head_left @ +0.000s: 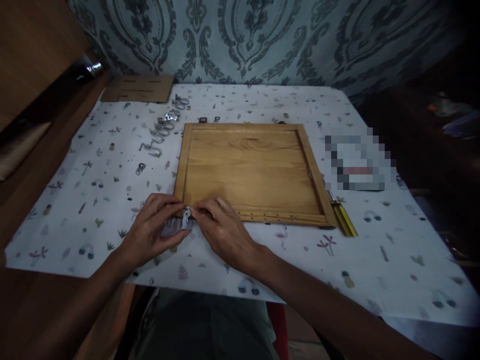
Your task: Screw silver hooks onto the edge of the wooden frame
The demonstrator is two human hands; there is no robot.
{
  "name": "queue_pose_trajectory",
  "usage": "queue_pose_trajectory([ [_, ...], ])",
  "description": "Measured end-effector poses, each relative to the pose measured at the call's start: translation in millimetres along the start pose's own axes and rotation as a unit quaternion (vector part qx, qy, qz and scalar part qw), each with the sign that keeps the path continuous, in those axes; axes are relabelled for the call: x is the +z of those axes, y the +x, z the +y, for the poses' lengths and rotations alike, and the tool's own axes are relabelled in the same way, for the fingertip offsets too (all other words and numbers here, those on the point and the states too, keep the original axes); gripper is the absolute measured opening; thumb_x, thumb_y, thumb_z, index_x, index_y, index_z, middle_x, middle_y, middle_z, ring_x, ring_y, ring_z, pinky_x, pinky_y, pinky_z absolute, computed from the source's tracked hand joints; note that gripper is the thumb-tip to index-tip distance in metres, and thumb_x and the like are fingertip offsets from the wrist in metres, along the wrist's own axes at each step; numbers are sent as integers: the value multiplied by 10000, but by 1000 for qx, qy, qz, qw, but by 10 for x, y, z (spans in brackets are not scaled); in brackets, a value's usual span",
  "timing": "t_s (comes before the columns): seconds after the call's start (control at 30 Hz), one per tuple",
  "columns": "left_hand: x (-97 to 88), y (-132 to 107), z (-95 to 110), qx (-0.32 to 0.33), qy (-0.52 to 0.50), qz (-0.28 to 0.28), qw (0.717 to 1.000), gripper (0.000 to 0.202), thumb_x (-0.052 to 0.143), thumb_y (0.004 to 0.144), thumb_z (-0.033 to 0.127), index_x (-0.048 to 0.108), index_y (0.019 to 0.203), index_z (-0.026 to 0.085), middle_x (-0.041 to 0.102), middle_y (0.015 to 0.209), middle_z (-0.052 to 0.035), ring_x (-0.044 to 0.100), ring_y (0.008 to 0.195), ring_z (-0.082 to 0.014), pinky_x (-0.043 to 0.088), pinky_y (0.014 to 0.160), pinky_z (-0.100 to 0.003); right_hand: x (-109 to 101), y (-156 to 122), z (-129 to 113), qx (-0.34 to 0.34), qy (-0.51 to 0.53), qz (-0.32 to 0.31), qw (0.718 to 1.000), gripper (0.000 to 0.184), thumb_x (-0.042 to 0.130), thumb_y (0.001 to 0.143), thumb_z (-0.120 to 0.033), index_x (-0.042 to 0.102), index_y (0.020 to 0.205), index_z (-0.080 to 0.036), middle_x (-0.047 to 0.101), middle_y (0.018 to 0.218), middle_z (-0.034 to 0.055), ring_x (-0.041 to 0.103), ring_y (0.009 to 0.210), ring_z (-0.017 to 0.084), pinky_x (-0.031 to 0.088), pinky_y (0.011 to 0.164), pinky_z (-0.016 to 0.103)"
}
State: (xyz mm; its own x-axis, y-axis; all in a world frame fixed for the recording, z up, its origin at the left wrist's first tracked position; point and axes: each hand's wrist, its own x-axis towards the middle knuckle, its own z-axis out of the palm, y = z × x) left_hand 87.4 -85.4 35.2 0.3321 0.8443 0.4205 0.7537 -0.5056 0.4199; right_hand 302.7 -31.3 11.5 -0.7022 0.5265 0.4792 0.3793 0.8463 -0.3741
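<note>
In the head view, the left hand (pixel 148 229) pinches a small metal piece (pixel 186 220) at the near left corner of the wooden board (pixel 243 170). The right hand (pixel 227 227) is close beside it; I can't tell if it grips too. The piece looks not fixed on yet. More metal bits (pixel 171 117) lie loose in a row, and a yellow screwdriver (pixel 344 219) rests unused

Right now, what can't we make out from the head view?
Head view, all:
Small silver metal piece: left hand and right hand hide its upper edges; right grip unclear.
Row of silver metal pieces: too small, overlapping to count.
Grey rectangular item: pixelation hides its markings.
Yellow-and-black tool: far end lost against brown wooden panel.
</note>
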Motion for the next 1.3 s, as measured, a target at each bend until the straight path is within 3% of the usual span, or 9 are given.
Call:
queue_pose_trajectory([
  [0.3, 32, -47, -48, -41, -16, 5, 999, 506, 706, 922, 393, 530, 1372, 243, 556, 1273, -114, 570, 1182, -285, 555, 975, -462, -5, 5, 10, -18, 4, 13, 1000, 242, 533, 973, -68, 671, 1172, -83, 675, 1029, 139, 528, 902, 236, 516, 798, 385],
  [0.5, 54, -80, -95, -66, -10, 12, 998, 559, 730, 894, 439, 538, 1384, 251, 536, 1249, -94, 582, 1172, -271, 577, 965, -427, 12, 1, 27, -12, 12, 14, 1000, 251, 503, 1001, -108, 687, 1170, -138, 696, 1050, 113, 540, 893, 228, 538, 804, 382],
  [0.97, 53, -70, -62, -45, -24, 6, 999, 479, 693, 922, 428, 590, 1371, 296, 534, 1210, -88, 607, 1104, -254, 624, 847, -415, 26, 0, 49, -2, 53, 34, 998, 229, 513, 1019, -166, 722, 1100, -118, 707, 1003, 116, 554, 910, 219, 550, 801, 377],
  [1.3, 52, -52, -76, -25, -16, 5, 1000, 408, 717, 906, 392, 644, 1266, 215, 553, 1195, -112, 614, 1093, -259, 614, 849, -397, 2, 26, 51, -25, 51, 65, 996, 229, 525, 1014, -159, 735, 1085, -100, 746, 1003, 118, 570, 886, 216, 567, 784, 358],
])
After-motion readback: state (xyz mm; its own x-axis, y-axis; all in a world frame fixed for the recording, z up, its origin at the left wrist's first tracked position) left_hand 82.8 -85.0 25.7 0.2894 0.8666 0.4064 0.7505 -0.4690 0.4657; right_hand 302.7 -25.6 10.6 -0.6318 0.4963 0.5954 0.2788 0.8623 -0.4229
